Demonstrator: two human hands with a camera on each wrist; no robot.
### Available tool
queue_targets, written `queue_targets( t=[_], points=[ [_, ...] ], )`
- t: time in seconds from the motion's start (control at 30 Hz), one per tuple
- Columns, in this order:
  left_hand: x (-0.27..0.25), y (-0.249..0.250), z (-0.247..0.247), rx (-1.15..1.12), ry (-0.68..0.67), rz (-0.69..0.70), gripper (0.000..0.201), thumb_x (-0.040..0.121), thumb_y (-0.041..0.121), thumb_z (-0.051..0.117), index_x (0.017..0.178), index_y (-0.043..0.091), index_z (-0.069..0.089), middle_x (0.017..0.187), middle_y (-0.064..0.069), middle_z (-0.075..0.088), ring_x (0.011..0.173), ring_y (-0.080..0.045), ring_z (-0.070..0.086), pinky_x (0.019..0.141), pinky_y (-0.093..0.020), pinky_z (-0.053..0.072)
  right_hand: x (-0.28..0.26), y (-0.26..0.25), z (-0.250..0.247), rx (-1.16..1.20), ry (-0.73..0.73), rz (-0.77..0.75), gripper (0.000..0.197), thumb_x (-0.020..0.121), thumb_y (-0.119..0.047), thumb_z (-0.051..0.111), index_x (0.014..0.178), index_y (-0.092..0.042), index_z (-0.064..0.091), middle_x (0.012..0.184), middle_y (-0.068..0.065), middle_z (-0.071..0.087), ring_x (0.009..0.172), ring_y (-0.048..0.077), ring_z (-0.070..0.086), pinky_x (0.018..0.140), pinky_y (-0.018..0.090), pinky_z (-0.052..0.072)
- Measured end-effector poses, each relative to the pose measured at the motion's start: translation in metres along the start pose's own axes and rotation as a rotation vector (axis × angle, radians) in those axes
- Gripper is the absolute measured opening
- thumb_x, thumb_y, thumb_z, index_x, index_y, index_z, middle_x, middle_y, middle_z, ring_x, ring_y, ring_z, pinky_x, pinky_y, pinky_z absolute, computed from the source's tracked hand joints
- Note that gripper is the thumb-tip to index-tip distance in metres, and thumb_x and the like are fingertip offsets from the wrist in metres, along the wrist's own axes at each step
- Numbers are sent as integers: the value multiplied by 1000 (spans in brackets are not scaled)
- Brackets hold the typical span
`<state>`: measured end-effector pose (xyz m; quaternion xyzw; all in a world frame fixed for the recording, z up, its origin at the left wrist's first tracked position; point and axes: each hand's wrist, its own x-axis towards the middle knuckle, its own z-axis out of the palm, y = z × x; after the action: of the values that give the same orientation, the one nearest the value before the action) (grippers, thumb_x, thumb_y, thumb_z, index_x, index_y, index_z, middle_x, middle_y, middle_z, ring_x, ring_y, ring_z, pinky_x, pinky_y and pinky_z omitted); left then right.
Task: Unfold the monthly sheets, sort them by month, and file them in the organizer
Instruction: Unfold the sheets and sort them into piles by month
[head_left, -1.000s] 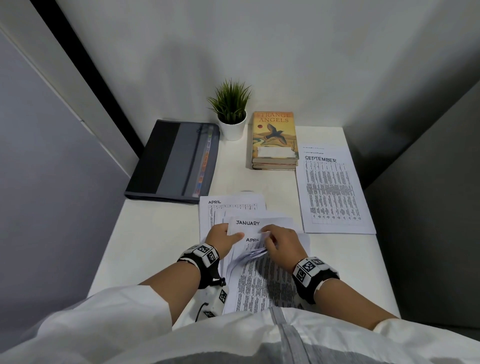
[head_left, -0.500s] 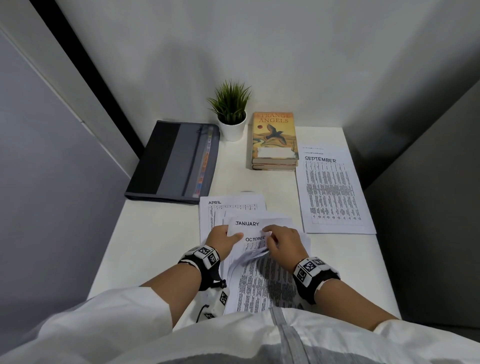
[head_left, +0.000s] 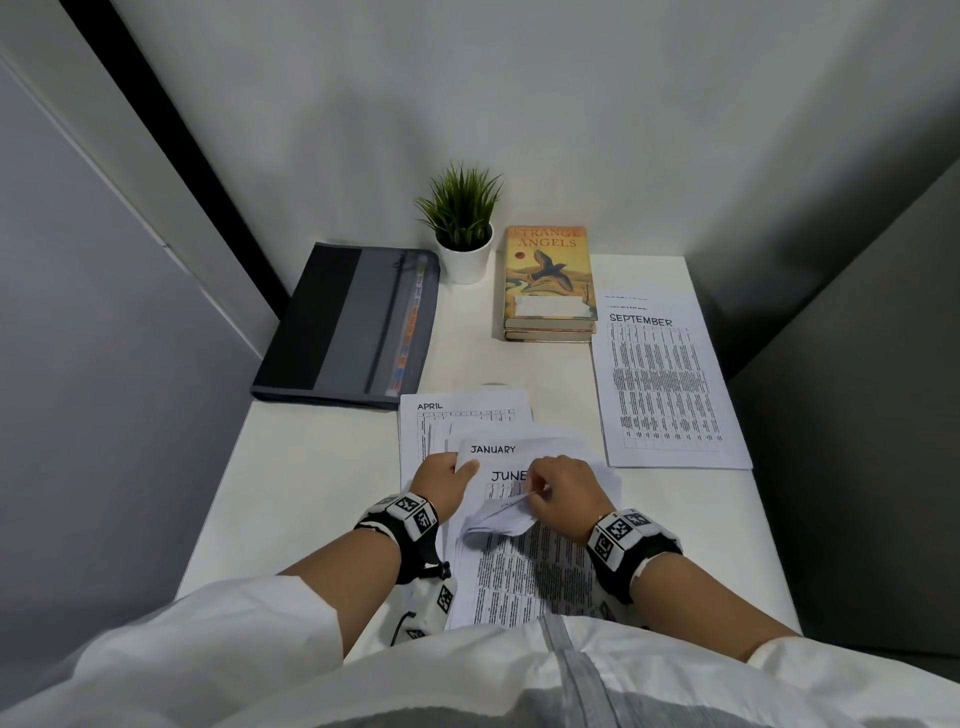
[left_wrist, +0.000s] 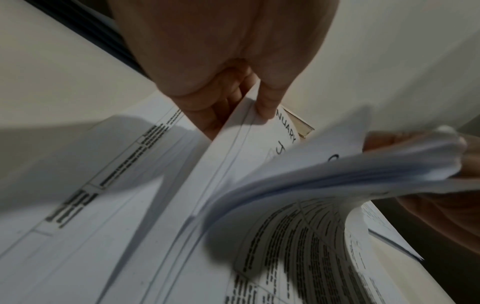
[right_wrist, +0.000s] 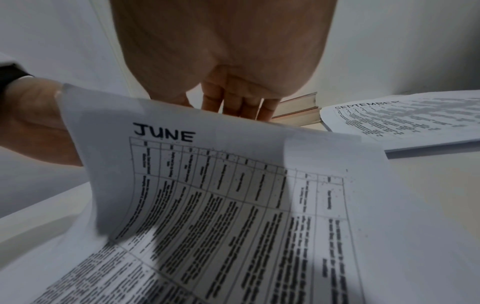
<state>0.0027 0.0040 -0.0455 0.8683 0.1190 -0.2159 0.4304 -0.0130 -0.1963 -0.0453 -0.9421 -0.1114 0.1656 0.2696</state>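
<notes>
Looking down from the head camera, the stack of sheets (head_left: 524, 566) lies at the near middle of the white desk (head_left: 311, 478), its long side running away from the person. The left hand (head_left: 441, 480) pinches the stack's left edge by the page headed JANUARY (head_left: 493, 449); the right hand (head_left: 563, 488) grips a curled-back bunch of top edges, baring a page headed JUNE (head_left: 506, 475). Beneath them an APRIL page (head_left: 457, 410) peeks out, and a SEPTEMBER pile (head_left: 660, 384) lies flat to the right. At the back sit a closed grey organizer (head_left: 353, 322), a potted plant (head_left: 462, 228) and books, the top one titled STRANGE ANGELS (head_left: 548, 275).

The left wrist view shows thumb over, fingers (left_wrist: 215, 107) under the paper edge (only "NUARY" legible).

The right wrist view shows JUNE (right_wrist: 163, 133) on the lifted page, fingers behind its top edge.
</notes>
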Motion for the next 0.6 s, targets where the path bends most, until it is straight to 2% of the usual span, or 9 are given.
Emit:
queue_targets(
  t=[0.03,0.1,0.17,0.23,0.33,0.4,0.47,0.53,0.6],
  points=[
    [0,0,0,6,-1,2,46,96,25,57,59,15,31,59,-2,31,56,-16,30,53,-29,21,0,1,1,-18,-31,-9,3,80,-27,58,81,-29,60,75,-14,50,79,10,47,87,32,36],
    [1,-2,1,-7,-1,-5,38,95,26,59,65,9,42,64,-5,40,61,-18,37,56,-28,26,1,1,4,-90,-79,-41,14,84,-31,54,92,-27,65,81,-13,47,88,13,48,93,34,30],
    [1,-3,1,-36,5,-2,31,93,27,61,73,5,54,71,-8,52,67,-20,47,60,-26,33,2,0,5,-140,-43,-91,16,87,-29,54,91,-20,66,88,-7,47,95,20,49,90,35,32],
    [1,-3,1,-69,6,-1,30,92,26,63,88,-4,64,85,-15,65,75,-21,55,68,-29,43,1,-1,5,-152,47,-152,15,86,-25,59,88,-14,68,98,0,54,96,24,50,81,33,35],
    [1,-2,2,-74,20,-4,39,89,26,67,100,-11,64,98,-23,67,81,-23,57,80,-40,51,-3,-1,5,-135,109,-211,15,84,-21,64,90,-10,71,113,6,60,100,26,54,80,35,43],
    [0,-1,3,-84,22,7,37,88,25,69,101,-9,64,102,-24,68,86,-27,62,84,-42,51,-6,-2,5,-121,102,-229,16,85,-20,62,93,-10,72,109,5,63,99,25,56,82,34,43],
    [-1,-1,4,-121,18,15,33,87,23,69,101,-6,66,102,-21,69,94,-32,65,85,-42,51,-8,-3,5,-106,104,-246,14,84,-18,62,91,-11,71,97,4,64,90,25,58,78,34,44],
    [-1,-1,4,-131,11,10,33,91,26,65,96,-7,65,96,-21,69,88,-31,63,78,-36,49,-9,-3,4,-91,102,-245,14,84,-19,62,91,-11,71,91,4,62,83,25,59,77,33,45],
    [0,-2,3,-93,4,-1,32,95,26,59,85,-4,60,84,-18,60,78,-24,54,69,-31,40,-9,-2,3,-89,88,-239,15,84,-21,63,93,-13,71,92,2,61,83,24,58,81,32,45]
  ],
)
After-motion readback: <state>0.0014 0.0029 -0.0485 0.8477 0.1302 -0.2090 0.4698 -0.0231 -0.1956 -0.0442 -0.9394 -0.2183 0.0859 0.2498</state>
